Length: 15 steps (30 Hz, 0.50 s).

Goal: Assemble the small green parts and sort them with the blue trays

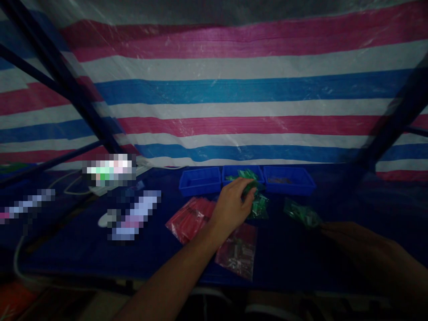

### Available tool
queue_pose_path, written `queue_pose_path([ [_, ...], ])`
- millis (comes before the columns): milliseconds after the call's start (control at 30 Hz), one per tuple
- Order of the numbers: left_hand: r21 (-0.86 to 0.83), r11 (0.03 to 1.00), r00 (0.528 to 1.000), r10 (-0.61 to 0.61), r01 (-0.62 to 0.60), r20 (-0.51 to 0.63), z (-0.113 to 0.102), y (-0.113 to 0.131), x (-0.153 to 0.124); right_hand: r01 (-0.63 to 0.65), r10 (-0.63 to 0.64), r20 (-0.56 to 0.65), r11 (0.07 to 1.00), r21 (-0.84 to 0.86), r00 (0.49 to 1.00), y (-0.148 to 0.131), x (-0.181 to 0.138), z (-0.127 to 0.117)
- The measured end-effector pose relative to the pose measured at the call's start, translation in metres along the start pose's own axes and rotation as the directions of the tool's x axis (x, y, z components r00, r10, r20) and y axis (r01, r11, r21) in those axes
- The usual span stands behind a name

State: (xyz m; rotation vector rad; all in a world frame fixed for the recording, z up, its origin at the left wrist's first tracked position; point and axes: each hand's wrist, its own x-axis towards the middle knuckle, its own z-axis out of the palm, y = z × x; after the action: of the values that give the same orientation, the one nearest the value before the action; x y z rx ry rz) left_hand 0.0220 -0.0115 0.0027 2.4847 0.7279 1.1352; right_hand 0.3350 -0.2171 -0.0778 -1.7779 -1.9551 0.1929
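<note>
My left hand [236, 201] reaches over the table with its fingers curled and thumb bent round a green plastic packet [253, 188]. More green packets [259, 207] lie just below those fingers. In the shade on the right, my right hand [359, 240] has its fingertips together at the end of a clear bag with greenish contents [301, 213]. A pile of red plastic packets [192, 218] lies left of my left wrist, partly covered by the forearm. Nearer to me is a clear reddish bag [236, 252] with small pale pieces inside.
Three blue trays stand in a row: a left tray [200, 189], a middle tray [229, 170] with green packets, and a right tray [302, 187] with small pieces. A power strip [102, 189], cables and a white mouse-like object [106, 219] lie left. Blurred patches hide some items. Striped sheeting [250, 89] hangs behind.
</note>
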Motion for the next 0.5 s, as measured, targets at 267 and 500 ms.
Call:
queue_pose_path([
  [267, 0.008, 1.000, 1.000, 0.008, -0.008, 0.009, 0.001, -0.001, -0.002, 0.154, -0.151, 0.083, 0.988, -0.025, 0.985, -0.056, 0.036, 0.011],
  [500, 0.023, 1.000, 1.000, 0.010, -0.010, 0.020, 0.002, -0.003, -0.002, 0.118, -0.118, 0.026, 0.993, -0.014, 0.993, -0.079, 0.092, -0.031],
])
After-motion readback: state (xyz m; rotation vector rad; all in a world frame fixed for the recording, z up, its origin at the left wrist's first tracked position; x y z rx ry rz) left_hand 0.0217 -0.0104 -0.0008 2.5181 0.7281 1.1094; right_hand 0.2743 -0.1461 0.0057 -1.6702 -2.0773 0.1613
